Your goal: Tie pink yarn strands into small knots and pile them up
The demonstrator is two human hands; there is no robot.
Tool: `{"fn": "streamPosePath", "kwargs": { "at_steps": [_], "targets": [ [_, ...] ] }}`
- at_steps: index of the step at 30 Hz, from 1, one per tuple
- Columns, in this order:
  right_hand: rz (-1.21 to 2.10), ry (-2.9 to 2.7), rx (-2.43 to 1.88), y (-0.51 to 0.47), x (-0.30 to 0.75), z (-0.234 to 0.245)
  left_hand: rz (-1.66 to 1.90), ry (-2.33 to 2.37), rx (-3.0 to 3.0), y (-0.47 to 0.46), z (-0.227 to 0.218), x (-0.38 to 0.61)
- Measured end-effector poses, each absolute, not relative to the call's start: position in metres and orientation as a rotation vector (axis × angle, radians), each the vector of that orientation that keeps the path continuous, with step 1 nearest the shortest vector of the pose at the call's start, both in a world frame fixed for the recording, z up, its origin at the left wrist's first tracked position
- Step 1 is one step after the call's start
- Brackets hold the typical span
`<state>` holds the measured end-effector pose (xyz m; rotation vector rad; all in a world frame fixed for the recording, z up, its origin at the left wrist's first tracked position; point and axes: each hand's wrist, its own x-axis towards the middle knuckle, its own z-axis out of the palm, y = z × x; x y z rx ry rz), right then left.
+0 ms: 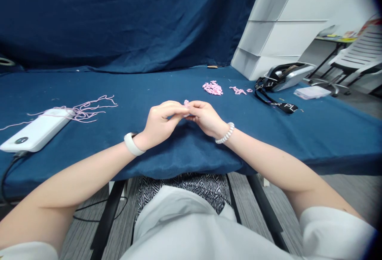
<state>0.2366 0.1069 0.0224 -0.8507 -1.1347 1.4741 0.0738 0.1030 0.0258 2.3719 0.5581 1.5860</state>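
My left hand [166, 117] and my right hand [205, 117] meet at the fingertips over the front part of the blue-covered table. Between them is a small piece of pink yarn [186, 103], mostly hidden by the fingers. Both hands are closed in a pinch on it. Beyond my right hand lies a pile of short pink yarn pieces [213, 88]. To the right of that pile is a smaller group of pink pieces [238, 90]. Long pink yarn strands [89, 108] lie to the left, partly across a white power bank [38, 130].
A blue cloth [193, 148] covers the table. On the right are a grey open case [289, 77], a black lettered strap [277, 102] and a flat clear box [312, 92]. White boxes [268, 39] stand behind them. A black cable [8, 168] runs from the power bank.
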Motion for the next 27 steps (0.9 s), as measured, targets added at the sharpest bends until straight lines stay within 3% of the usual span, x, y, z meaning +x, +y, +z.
{"fn": "streamPosePath", "kwargs": {
  "at_steps": [6, 14, 27],
  "targets": [
    [1.451, -1.093, -0.808, 0.107, 0.237, 0.022, 1.495, 0.732, 1.868, 0.1, 0.029, 0.076],
    [1.476, -1.071, -0.853, 0.104, 0.234, 0.021, 1.655, 0.768, 1.75, 0.103, 0.027, 0.076],
    [1.275, -1.026, -0.803, 0.105, 0.234, 0.022, 1.203, 0.643, 1.127, 0.106, 0.036, 0.082]
  ]
}}
